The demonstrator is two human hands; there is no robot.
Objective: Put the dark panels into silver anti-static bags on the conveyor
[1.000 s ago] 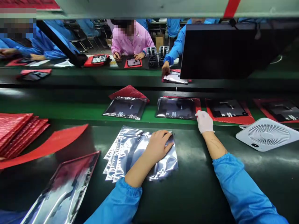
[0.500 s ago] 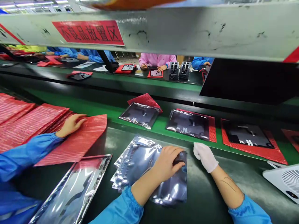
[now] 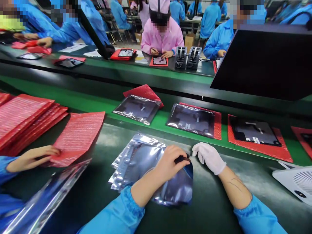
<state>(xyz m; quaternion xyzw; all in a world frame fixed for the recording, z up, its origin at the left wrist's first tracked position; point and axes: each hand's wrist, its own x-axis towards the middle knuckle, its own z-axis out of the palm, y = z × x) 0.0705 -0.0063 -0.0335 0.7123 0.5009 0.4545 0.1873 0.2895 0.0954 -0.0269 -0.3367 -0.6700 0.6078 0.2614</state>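
Note:
Shiny grey antistatic bags point(image 3: 136, 164) lie in an overlapping stack on the dark bench in front of me. My left hand point(image 3: 170, 162), bare, rests over the stack's right part. Its thumb and forefinger pinch the raised upper right edge of the top bag, where a dark gap shows. Just right of that edge is my right hand point(image 3: 211, 157) in a white glove. Its fingers are bent and slightly apart, with nothing visible in them, and they do not appear to touch the bag.
On the green strip ahead lie bagged flat dark panels point(image 3: 137, 109) and an unbagged one point(image 3: 255, 131), on red bubble pouches. At left, a co-worker's hand point(image 3: 32, 157) holds a red pouch point(image 3: 78, 136) beside a pouch pile point(image 3: 26, 120). A white vented device point(image 3: 294, 182) stands right; a black panel point(image 3: 263, 61) overhangs.
My view has tilted up. My gloved right hand has come closer to the bags and its fingers have loosened from a fist. The bag's edge now bends upward. The co-worker's hand has shifted down-left.

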